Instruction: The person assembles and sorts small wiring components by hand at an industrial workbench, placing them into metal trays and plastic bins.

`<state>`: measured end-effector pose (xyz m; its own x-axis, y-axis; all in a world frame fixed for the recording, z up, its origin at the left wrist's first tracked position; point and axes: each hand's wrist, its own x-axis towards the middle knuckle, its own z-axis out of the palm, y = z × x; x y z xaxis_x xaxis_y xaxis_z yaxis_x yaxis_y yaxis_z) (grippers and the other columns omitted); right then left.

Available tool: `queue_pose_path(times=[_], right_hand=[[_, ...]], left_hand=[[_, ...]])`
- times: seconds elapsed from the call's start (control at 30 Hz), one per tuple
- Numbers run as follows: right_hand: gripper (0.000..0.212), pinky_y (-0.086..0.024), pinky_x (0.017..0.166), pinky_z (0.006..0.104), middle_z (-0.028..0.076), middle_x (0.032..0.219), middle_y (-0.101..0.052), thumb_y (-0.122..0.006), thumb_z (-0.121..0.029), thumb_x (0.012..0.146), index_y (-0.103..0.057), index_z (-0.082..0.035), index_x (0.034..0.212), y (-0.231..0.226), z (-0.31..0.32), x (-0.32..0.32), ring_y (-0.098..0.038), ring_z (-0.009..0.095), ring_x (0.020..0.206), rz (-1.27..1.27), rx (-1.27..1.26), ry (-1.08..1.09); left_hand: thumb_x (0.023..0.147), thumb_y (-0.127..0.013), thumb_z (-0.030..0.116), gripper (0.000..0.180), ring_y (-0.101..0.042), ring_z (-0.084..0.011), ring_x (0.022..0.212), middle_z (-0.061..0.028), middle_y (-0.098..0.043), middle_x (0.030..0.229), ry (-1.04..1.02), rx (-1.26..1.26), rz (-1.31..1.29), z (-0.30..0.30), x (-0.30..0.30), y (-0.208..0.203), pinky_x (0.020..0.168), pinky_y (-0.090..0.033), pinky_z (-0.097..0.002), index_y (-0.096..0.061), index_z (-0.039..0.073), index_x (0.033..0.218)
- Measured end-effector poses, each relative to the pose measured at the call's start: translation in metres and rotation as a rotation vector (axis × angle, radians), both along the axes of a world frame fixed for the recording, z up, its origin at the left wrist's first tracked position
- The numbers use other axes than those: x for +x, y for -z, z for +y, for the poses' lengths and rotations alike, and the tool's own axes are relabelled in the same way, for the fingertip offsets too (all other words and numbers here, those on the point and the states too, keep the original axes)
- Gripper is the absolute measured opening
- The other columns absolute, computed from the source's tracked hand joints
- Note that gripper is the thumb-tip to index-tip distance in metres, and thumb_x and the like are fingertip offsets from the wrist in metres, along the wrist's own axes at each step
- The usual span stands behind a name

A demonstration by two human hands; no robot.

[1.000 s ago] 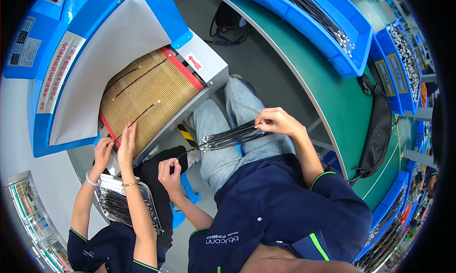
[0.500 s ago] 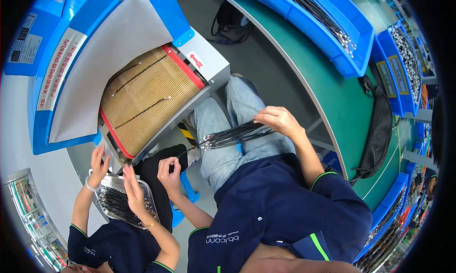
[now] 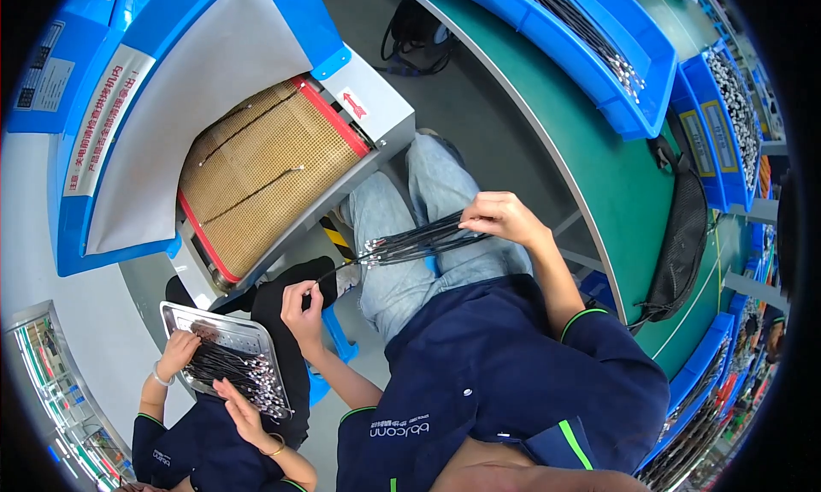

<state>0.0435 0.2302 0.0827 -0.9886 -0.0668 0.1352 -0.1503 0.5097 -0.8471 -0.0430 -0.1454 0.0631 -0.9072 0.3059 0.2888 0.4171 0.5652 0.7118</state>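
Note:
A bundle of thin black cables (image 3: 415,246) with small metallic ends lies across my lap over light blue jeans. At the bundle's right end, my right hand (image 3: 505,216) is closed with its fingertips pinching the cables. My left hand (image 3: 302,315) is closed too, thumb and fingers pinching the end of one black cable (image 3: 338,271) that stretches left from the bundle. Most of the metallic ends gather at the bundle's left side, between my hands.
Ahead left, a blue machine's mesh conveyor belt (image 3: 282,145) carries several black cables. At lower left a co-worker's hands (image 3: 244,413) work at a metal tray (image 3: 278,381) of cables. To the right, a green table (image 3: 590,163) holds blue bins (image 3: 629,120) and a black bag (image 3: 680,244).
My hands have hardly moved, and the same cable stays pinched. Cables on the belt have shifted slightly toward the machine. The co-worker's raised hands have come down to the tray, which now shows more fully.

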Motion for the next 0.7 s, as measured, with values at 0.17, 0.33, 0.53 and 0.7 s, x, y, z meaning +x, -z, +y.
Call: queue_pose_path(times=[0.17, 0.33, 0.53, 0.7], right_hand=[[0.008, -0.047, 0.056, 0.0305, 0.006, 0.072, -0.061, -0.073, -0.007, 0.075, -0.068, -0.003, 0.079, 0.003, -0.016, -0.015, -0.059, 0.020, 0.064, 0.044, -0.003, -0.019], [0.011, -0.046, 0.055, 0.0314, 0.004, 0.070, -0.059, -0.073, -0.011, 0.073, -0.066, -0.004, 0.077, -0.006, -0.057, -0.065, -0.057, 0.021, 0.063, 0.226, 0.167, 0.080], [0.012, -0.047, 0.058, 0.0325, 0.004, 0.072, -0.060, -0.074, -0.013, 0.073, -0.065, -0.006, 0.077, -0.014, -0.115, -0.135, -0.057, 0.022, 0.064, 0.322, 0.205, 0.038], [0.013, -0.049, 0.067, 0.0347, 0.006, 0.077, -0.062, -0.072, -0.015, 0.074, -0.065, -0.006, 0.079, -0.007, -0.163, -0.199, -0.058, 0.024, 0.075, 0.316, 0.233, 0.058]], left_hand=[[0.073, -0.067, -0.006, 0.013, -0.057, -0.0178, 0.067, -0.0080, -0.061, 0.077, -0.026, -0.012, -0.024, -0.014, -0.008, -0.002, 0.062, -0.046, -0.0270, -0.063, 0.000, 0.084], [0.074, -0.067, -0.004, 0.011, -0.057, -0.0199, 0.066, -0.0085, -0.061, 0.076, -0.038, -0.026, 0.009, -0.050, -0.058, -0.010, 0.062, -0.047, -0.0290, -0.063, 0.001, 0.083], [0.080, -0.066, 0.003, 0.006, -0.058, -0.0167, 0.068, -0.0074, -0.061, 0.076, -0.134, -0.031, 0.050, -0.110, -0.121, -0.020, 0.066, -0.046, -0.0266, -0.064, 0.001, 0.085], [0.082, -0.067, 0.006, 0.008, -0.061, -0.0196, 0.077, -0.0093, -0.062, 0.085, -0.171, -0.073, 0.048, -0.155, -0.184, -0.009, 0.070, -0.049, -0.0274, -0.064, 0.001, 0.087]])
